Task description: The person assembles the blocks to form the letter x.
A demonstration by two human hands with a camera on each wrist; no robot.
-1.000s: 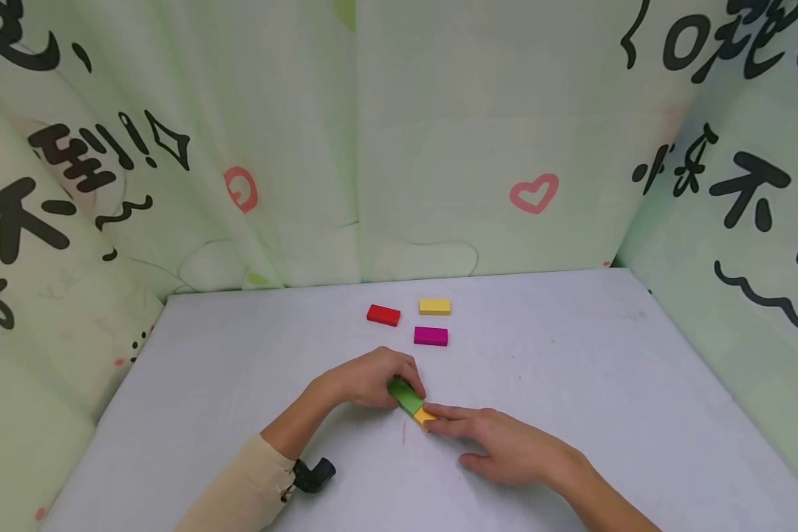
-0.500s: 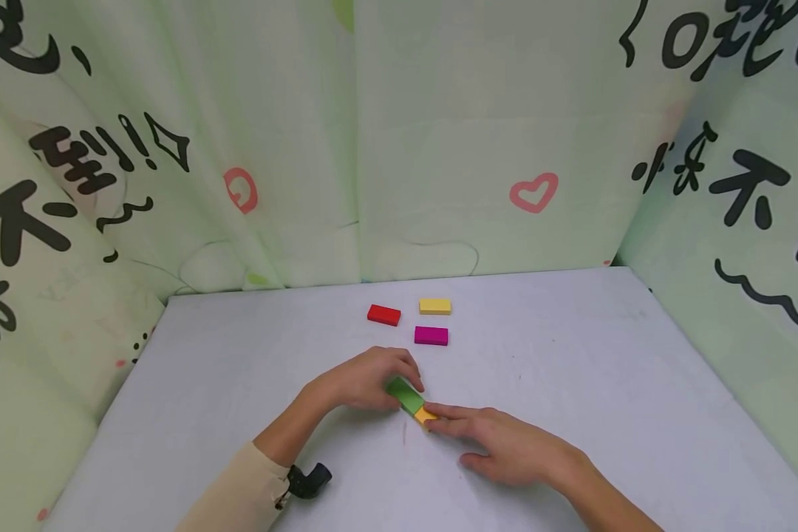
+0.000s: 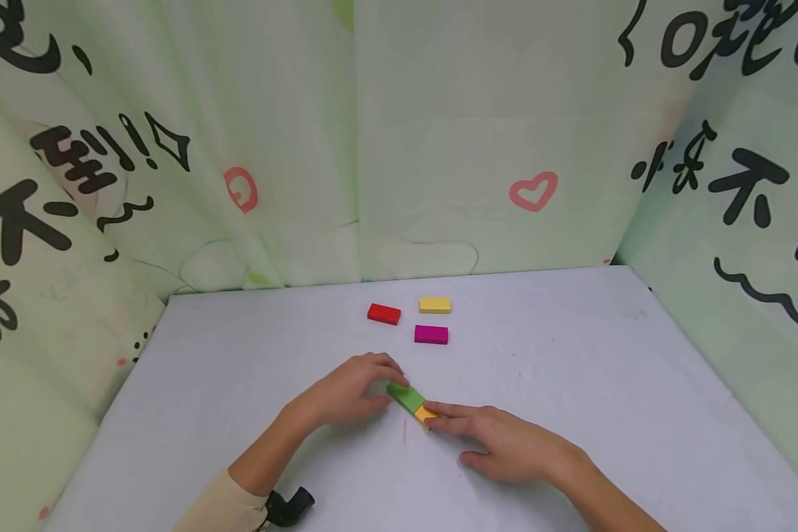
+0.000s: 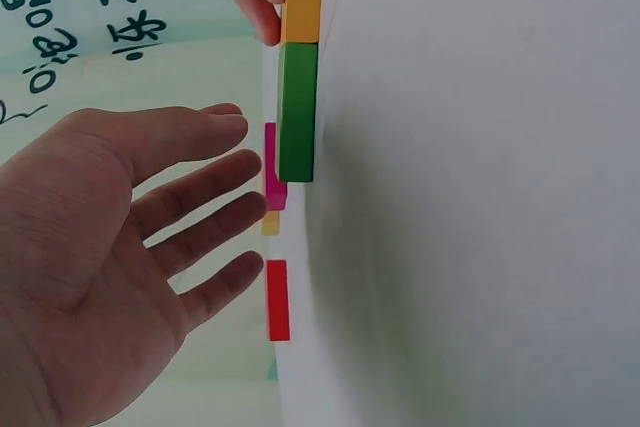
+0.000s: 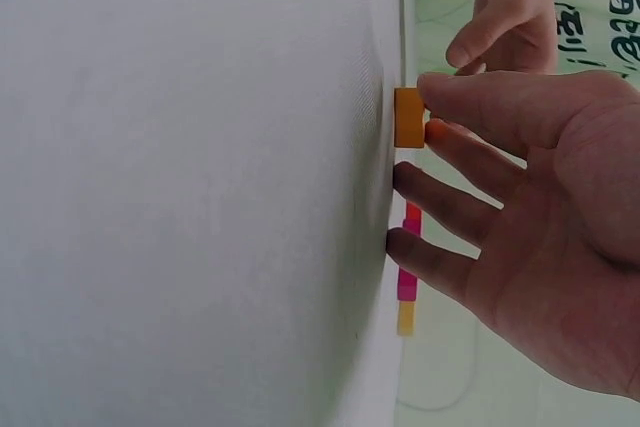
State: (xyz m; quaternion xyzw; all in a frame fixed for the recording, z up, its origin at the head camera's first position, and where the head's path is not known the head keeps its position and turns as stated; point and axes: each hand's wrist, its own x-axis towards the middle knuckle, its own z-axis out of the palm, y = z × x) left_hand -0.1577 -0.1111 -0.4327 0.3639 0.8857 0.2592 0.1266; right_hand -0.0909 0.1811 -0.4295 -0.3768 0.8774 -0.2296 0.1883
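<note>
Flat on the counter (image 3: 572,384): green block (image 3: 406,397) end to end with orange block (image 3: 423,414), right hand (image 3: 505,443) fingertips pressing the orange; left hand (image 3: 346,390) beside green, grip apart.

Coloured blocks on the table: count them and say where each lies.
5. Green block and orange block end to end between the hands; red block, yellow block and magenta block behind. None seems hidden.
</note>
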